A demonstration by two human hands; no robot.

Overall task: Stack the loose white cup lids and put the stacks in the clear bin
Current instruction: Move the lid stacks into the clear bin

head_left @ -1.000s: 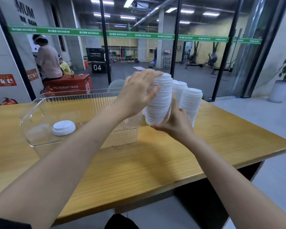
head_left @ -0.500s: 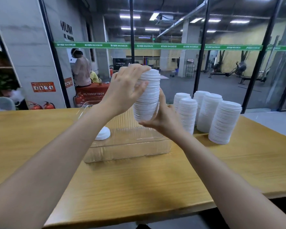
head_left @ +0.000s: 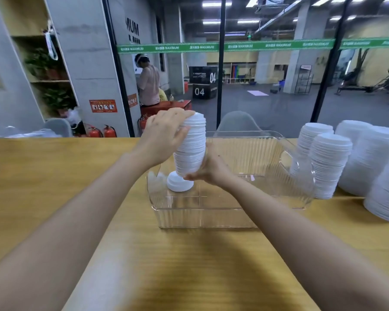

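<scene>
The stack of lids (head_left: 190, 147) is off the counter and held between my two hands, tilted slightly with its top leaning toward one o'clock. My left hand (head_left: 164, 135) curls over the upper part, thumb against the near side and fingers across the top. My right hand (head_left: 211, 170) cups the bottom, fingers wrapped under the lowest lids. The stack hangs above the nine o'clock end of the clear bin (head_left: 234, 217), which lies at my twelve o'clock. Under it, on the bin's floor, sits a single lid (head_left: 179, 182), dome up.

I judge this to be the placing step: one stack gathered and about to go in. The next move calls for lowering it without letting the lids fan apart, then either nesting it onto the single lid or setting it down beside it. A stack this tall looks likely to topple if I let go while it leans.

At three o'clock of the bin, more stacks (head_left: 328, 164) stand on the counter (head_left: 166, 265), the nearest just beside the bin's wall; none of those is in yet. The counter is yellow wood grain.

Beyond it a glass wall (head_left: 267, 113) carries a green band (head_left: 211, 47), with a gym floor and a black box (head_left: 203, 86) marked 04 behind. At eleven o'clock a person (head_left: 147, 84) stands with their back to me, and red fire extinguishers (head_left: 109, 131) sit low. Shelves (head_left: 47, 63) with plants are at ten.
</scene>
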